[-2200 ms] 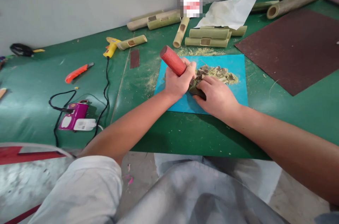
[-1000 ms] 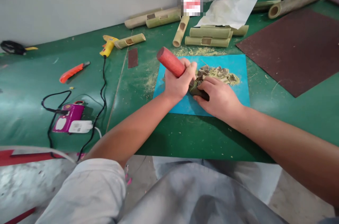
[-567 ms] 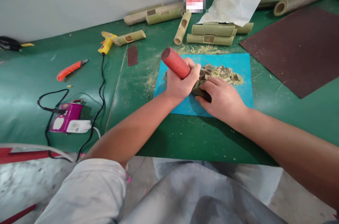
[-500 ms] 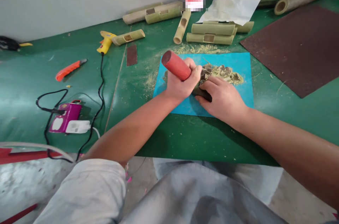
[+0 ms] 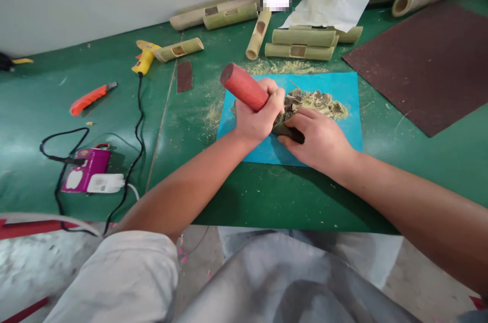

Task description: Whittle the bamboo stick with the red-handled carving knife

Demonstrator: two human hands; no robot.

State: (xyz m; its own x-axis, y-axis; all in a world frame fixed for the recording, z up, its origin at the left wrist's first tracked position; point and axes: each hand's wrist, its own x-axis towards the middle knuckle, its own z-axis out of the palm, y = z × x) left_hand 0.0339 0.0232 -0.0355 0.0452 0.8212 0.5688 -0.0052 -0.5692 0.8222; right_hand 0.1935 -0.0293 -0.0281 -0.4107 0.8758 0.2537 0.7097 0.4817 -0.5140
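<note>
My left hand (image 5: pixel 257 117) is wrapped round a tool with a thick red wooden handle (image 5: pixel 243 87) that sticks up and to the left. The tool's working end is hidden behind my fingers. My right hand (image 5: pixel 318 139) presses down on a dark green piece of bamboo (image 5: pixel 290 133) lying on a blue mat (image 5: pixel 343 90). The two hands touch over the piece. Just beyond them on the mat lies a heap of bamboo chips and shavings (image 5: pixel 314 101).
Several cut bamboo tubes (image 5: pixel 301 43) lie at the back near a white sheet (image 5: pixel 333 3). A dark brown sheet (image 5: pixel 423 61) lies right. On the left are a yellow glue gun (image 5: pixel 143 57) with black cord, an orange utility knife (image 5: pixel 89 99) and a purple device (image 5: pixel 82 176).
Both hands stay on the bamboo piece and the red handle rocks slightly. The view has shifted a little, so things on the table sit further left.
</note>
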